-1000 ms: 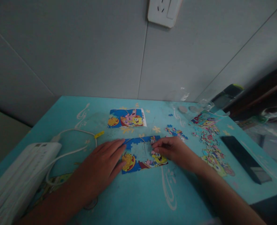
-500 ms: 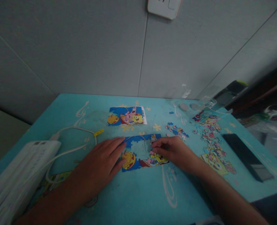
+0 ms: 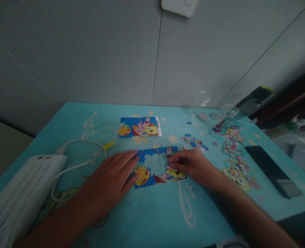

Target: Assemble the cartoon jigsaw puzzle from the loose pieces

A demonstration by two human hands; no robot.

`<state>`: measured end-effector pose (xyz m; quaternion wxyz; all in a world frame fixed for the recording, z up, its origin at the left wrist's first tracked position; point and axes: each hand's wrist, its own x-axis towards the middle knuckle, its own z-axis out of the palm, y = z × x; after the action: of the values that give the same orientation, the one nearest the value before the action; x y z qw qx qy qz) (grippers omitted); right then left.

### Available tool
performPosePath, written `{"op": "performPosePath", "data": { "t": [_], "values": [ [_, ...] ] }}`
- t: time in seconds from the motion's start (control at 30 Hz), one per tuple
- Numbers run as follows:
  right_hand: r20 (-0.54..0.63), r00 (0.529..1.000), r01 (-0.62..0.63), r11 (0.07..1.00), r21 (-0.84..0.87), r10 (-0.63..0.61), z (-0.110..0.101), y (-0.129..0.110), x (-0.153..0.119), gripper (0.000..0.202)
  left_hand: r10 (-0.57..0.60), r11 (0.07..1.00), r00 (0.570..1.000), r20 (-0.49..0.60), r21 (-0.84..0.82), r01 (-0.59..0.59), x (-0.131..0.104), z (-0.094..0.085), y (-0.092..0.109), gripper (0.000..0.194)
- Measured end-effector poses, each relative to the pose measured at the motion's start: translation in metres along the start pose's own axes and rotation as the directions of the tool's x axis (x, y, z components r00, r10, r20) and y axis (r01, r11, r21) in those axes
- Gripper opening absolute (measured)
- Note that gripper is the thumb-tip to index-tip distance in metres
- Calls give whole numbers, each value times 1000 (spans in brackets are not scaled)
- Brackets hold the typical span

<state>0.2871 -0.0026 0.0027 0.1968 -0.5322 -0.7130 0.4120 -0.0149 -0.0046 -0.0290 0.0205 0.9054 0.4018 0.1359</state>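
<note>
A partly assembled jigsaw puzzle (image 3: 144, 177) lies flat in front of me, its middle an open gap where the blue tabletop shows. My left hand (image 3: 116, 175) rests with spread fingers on its left edge, holding nothing. At the right side of the puzzle is my right hand (image 3: 191, 163), thumb and index finger pinched together; whatever they hold, if anything, is too small to make out. Behind the puzzle lies a picture card (image 3: 139, 127) with the same cartoon scene. Loose blue pieces (image 3: 195, 143) lie beyond my right hand.
More loose pieces (image 3: 232, 148) are piled at the right, beside a black phone (image 3: 272, 170). Clear plastic packaging (image 3: 230, 112) stands at the back right. A white power strip (image 3: 25, 193) with a white cable (image 3: 76, 167) occupies the left. A grey wall rises behind the table.
My right hand has shifted very slightly along the puzzle's right side, its fingers still pinched. My left hand has stayed in place.
</note>
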Motion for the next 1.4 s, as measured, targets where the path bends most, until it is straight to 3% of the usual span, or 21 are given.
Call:
{"op": "performPosePath", "data": {
  "t": [0.17,0.4,0.47,0.53,0.67,0.83,1.1,1.4],
  "values": [
    [-21,999,34,999,36,-34,-5,-9,-2,12,0,1000,1000,1,8,0,-1,0,-1,46],
    [-290,956,-10,997,73,31,-26,1,-1,21,-3,1000,1000,6,-2,3,-2,1,-2,45],
    [-237,970,-31,993,115,58,-26,4,-1,22,-5,1000,1000,10,-1,5,-2,1,-2,46],
    [-109,992,-45,987,153,62,-21,3,-2,23,-10,1000,1000,17,0,10,-1,1,-1,46],
    [58,997,-53,990,129,46,-6,-2,-4,20,-14,1000,1000,23,-10,14,0,0,0,46],
    [29,999,16,1000,-17,-16,-2,-1,-4,18,-20,999,1000,17,-44,21,0,-2,0,45],
    [-123,989,58,976,-211,-85,-17,-5,-6,18,-14,999,1000,17,-47,15,0,-1,-1,45],
    [83,978,207,943,-261,-191,-11,-12,-9,18,6,1000,999,31,3,-6,-1,-1,-2,47]
  ]
}}
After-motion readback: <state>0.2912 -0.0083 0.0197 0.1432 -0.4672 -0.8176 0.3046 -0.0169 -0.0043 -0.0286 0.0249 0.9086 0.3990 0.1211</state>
